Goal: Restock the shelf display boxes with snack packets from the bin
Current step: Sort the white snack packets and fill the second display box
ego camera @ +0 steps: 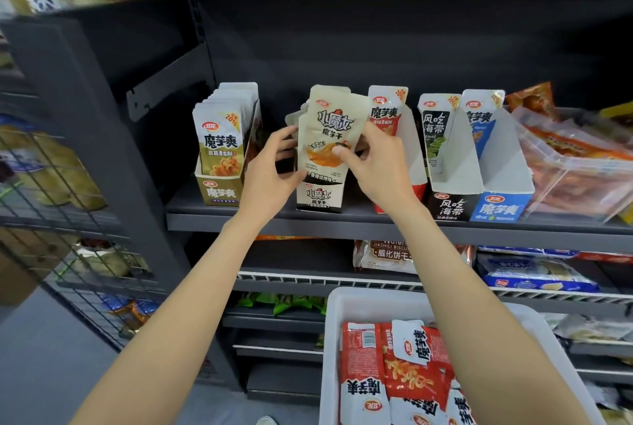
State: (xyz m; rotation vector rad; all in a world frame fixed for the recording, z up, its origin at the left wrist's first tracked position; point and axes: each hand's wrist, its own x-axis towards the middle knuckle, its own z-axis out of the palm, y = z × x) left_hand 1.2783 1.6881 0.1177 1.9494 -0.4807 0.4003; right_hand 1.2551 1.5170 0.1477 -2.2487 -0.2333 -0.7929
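While both your hands hold the cream packets point(327, 137) upright, left hand point(274, 168) and right hand point(376, 168) curled round their sides, their cream box point(320, 197) sits right below, so push them straight down.

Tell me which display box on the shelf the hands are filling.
The cream box, second from the left. Both the left hand and right hand hold cream packets right above it; the gold, red, black and blue boxes stand untouched.

A shop aisle. Dark metal shelves point(376, 219) carry branded display boxes point(219, 190) of snack packets. A white restocking bin point(334, 339) sits below.
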